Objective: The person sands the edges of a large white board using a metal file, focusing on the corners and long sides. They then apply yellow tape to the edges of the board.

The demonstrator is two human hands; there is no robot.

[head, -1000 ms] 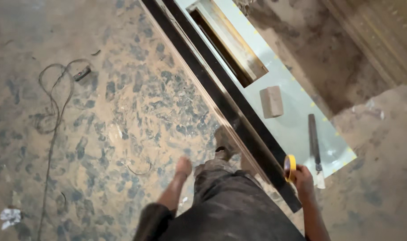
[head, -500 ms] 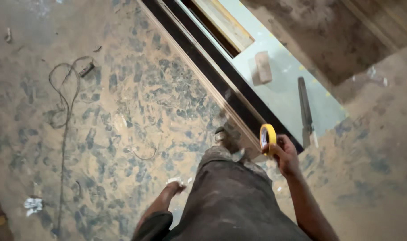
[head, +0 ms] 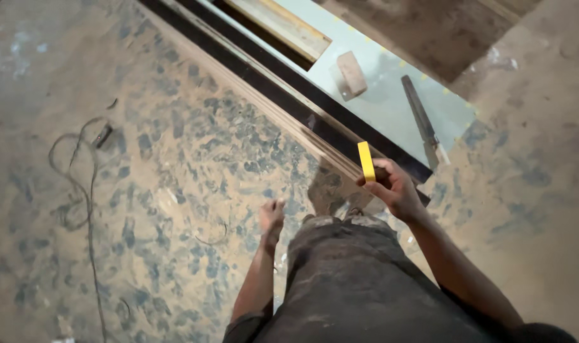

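Nearest the camera, dusty dark trousers (head: 346, 279) fill the lower middle of the view, a shoe (head: 327, 190) planted on the floor just ahead. The right hand (head: 394, 189) pinches a roll of yellow tape (head: 366, 161) between thumb and fingers, seen edge-on, held above the near end of the long panel (head: 264, 95) and its black edge strip (head: 315, 95). To handle the roll well, I judge the grip wants to stay on the rim so the tape can turn freely — and the dust should be kept off the sticky side. The left hand (head: 272, 216) hangs empty over the floor, fingers loosely curled. Beyond, on the pale sheet (head: 391, 108) near its right corner, lie a small wooden block (head: 352, 73) and a flat file (head: 421, 121), well apart. The floor (head: 175, 159) is mottled and thick with sawdust — a loose cord (head: 73, 178) trails at the left.
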